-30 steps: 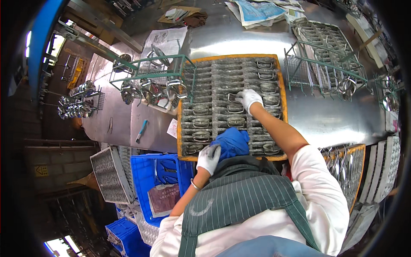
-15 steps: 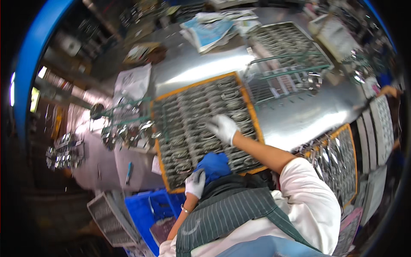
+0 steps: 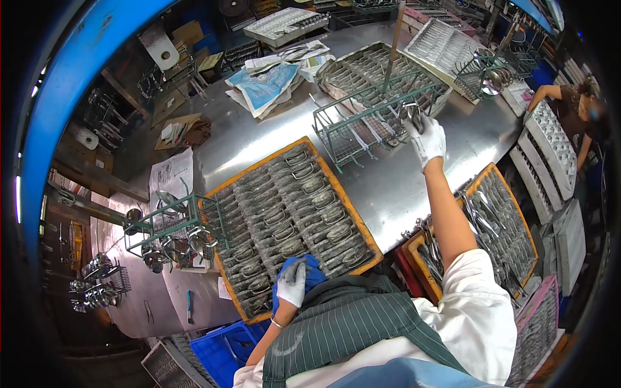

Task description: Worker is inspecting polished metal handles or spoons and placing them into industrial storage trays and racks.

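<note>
My right hand (image 3: 428, 140), in a white glove, reaches far over the steel table (image 3: 401, 187) to a green wire rack (image 3: 372, 119) and grips a small shiny metal part (image 3: 411, 112) at the rack's near corner. My left hand (image 3: 292, 284), also gloved, rests on a blue cloth (image 3: 310, 275) at the near edge of an orange-rimmed tray (image 3: 336, 194). That tray holds rows of several metal parts in grey slots.
A second green wire rack (image 3: 169, 226) with hanging ladles stands left of the tray. Another orange tray (image 3: 501, 226) of metal pieces sits at my right. Papers and cloths (image 3: 268, 84) lie at the table's back. Another person (image 3: 572, 103) works at far right. Blue crates (image 3: 217, 352) are below.
My right hand has left the orange-rimmed tray and stretched out to the wire rack farther back and right. The view has swung right. My left hand has stayed on the blue cloth.
</note>
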The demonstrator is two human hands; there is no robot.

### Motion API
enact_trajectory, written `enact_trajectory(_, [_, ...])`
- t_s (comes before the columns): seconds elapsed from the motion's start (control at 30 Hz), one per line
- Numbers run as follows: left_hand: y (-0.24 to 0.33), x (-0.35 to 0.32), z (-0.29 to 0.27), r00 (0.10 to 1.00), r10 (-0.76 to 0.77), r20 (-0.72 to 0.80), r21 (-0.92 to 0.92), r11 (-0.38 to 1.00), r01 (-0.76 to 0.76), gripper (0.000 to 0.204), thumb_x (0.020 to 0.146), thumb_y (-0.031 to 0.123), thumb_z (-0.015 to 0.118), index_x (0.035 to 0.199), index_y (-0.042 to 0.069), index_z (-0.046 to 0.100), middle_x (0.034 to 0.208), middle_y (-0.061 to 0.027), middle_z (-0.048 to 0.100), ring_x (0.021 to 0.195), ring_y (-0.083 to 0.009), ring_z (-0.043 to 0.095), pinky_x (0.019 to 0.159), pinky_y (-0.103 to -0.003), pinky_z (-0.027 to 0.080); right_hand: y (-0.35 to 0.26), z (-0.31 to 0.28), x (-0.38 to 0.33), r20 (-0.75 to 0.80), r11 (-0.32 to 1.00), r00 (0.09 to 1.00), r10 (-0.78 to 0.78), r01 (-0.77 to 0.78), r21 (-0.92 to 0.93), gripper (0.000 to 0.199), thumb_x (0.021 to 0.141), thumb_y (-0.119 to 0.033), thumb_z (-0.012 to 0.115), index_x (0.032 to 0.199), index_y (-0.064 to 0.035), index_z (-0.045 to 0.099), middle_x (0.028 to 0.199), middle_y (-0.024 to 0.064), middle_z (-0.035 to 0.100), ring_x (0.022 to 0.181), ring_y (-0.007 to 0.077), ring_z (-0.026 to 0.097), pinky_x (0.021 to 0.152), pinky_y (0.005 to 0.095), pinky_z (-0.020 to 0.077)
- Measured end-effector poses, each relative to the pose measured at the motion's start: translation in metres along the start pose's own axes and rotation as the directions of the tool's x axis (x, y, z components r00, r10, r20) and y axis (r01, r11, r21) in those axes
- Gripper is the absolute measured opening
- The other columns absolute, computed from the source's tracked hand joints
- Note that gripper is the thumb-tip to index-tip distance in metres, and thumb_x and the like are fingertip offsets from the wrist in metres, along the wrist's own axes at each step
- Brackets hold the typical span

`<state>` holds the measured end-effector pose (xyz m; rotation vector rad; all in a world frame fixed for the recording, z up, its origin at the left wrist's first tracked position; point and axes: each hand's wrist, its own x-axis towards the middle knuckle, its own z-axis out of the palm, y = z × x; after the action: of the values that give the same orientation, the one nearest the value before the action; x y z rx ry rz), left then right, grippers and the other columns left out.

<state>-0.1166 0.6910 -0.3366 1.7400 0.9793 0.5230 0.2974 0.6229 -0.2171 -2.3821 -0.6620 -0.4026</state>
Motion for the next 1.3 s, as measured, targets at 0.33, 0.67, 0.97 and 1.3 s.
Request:
enact_trajectory(0.33, [0.019,-0.005,-0.019,0.997,0.072,0.011,-0.066,0.995,-0.071,0.023,0.091,0.013,0.049,0.104,-0.002,0.059,0.089,-0.0101,0.065,0.080,-0.0144,0.061,0.073,-0.026,0.047,-0.010,-0.012,-0.072,-0.053,0.623,0.990,0.131,-0.041,0.781,0.025,0.085,-0.021,0.057,0.098,0.0002,0.061,0.083,0.0073,0.059,0.073,0.0148,0.055,0.067,0.0252,0.0433])
enact_trajectory(0.67, [0.138,0.045,-0.034,0.843,0.536,0.049,0.042,0.842,-0.537,0.034,0.072,0.006,0.065,0.104,-0.002,0.058,0.106,-0.0111,0.056,0.093,-0.0197,0.056,0.082,-0.029,0.043,-0.118,-0.010,-0.169,0.505,0.504,0.758,-0.412,-0.272,0.820,0.023,0.076,-0.012,0.068,0.095,-0.0006,0.063,0.090,0.0098,0.062,0.084,0.0213,0.060,0.075,0.0295,0.0465])
enact_trajectory(0.97, [0.144,0.044,-0.032,0.982,-0.168,-0.081,-0.600,0.795,0.087,0.034,0.088,0.031,0.057,0.080,-0.001,0.060,0.069,0.0011,0.054,0.067,-0.0069,0.045,0.065,-0.022,0.039,-0.143,0.000,-0.183,0.358,0.582,0.653,-0.667,0.156,0.798,0.024,0.079,-0.017,0.065,0.097,-0.0022,0.062,0.089,0.0091,0.061,0.078,0.0220,0.059,0.069,0.0305,0.0471])
enact_trajectory(1.3, [0.089,0.064,-0.054,0.975,0.215,-0.059,-0.371,0.902,-0.221,0.042,0.087,0.025,0.054,0.121,-0.001,0.049,0.121,-0.0167,0.050,0.113,-0.0248,0.048,0.095,-0.034,0.038,-0.143,0.025,-0.190,0.906,-0.057,0.153,-0.395,-0.988,0.142,0.032,0.090,-0.025,0.052,0.112,-0.0013,0.055,0.097,0.0054,0.063,0.058,0.0106,0.057,0.052,0.0209,0.0472])
